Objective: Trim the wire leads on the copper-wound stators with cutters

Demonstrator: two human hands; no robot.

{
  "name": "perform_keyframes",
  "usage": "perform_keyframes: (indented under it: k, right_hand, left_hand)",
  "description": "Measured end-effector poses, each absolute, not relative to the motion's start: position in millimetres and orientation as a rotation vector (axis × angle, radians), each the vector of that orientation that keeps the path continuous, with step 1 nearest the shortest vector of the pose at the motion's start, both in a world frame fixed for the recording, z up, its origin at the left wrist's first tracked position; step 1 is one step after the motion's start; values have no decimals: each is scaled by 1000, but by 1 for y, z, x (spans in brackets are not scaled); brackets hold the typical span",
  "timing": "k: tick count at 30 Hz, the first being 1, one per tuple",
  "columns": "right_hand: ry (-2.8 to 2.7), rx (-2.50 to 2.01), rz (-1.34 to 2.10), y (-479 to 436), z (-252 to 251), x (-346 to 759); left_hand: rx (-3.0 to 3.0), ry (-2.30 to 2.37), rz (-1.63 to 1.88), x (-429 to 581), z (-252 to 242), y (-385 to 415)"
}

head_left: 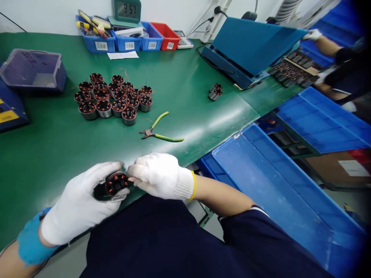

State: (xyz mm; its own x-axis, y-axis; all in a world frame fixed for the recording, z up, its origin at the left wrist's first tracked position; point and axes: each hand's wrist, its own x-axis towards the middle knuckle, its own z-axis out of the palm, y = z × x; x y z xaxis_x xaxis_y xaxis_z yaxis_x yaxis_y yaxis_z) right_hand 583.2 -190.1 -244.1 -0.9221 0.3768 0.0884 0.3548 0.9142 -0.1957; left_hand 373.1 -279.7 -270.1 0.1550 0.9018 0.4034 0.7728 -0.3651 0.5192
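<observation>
My left hand [87, 191], in a white glove with a blue band at the wrist, is wrapped round a motor stator [116, 183] with copper windings, close to the table's front edge. My right hand [158, 175], gloved in white with a yellow cuff, is at the stator's right side with its fingers pinched together. What those fingertips hold, if anything, is too small to make out. Beyond my hands lie diagonal cutters [149, 132] with green handles, their jaws spread. A group of several more stators [118, 106] stands upright on the green table [185, 88].
Two stators [215, 92] stand farther right, near a blue machine [246, 46]. Tool bins [101, 44] and a clock [126, 11] line the wall. A purple bin [34, 71] is at left. Blue trays [278, 193] sit below the right edge. A co-worker's arm [327, 45] shows at far right.
</observation>
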Motion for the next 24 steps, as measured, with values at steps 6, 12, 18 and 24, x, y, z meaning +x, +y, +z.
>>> perform_keyframes:
  k: [6,12,18,24]
  right_hand:
    - [-2921,-687,232,-147,-243,615]
    - [-2674,-1444,-4,-111,-243,666]
    - [-2782,-1242,81,-102,-260,663]
    - [-2928,-1318,242,-50,-252,670]
  left_hand:
    - [2041,1861,705,356,-266,-264]
    - [1895,2145,502,341,-258,-247]
    - [1900,2099,520,350,-258,-242]
    - [1862,2012,557,347,-248,-239]
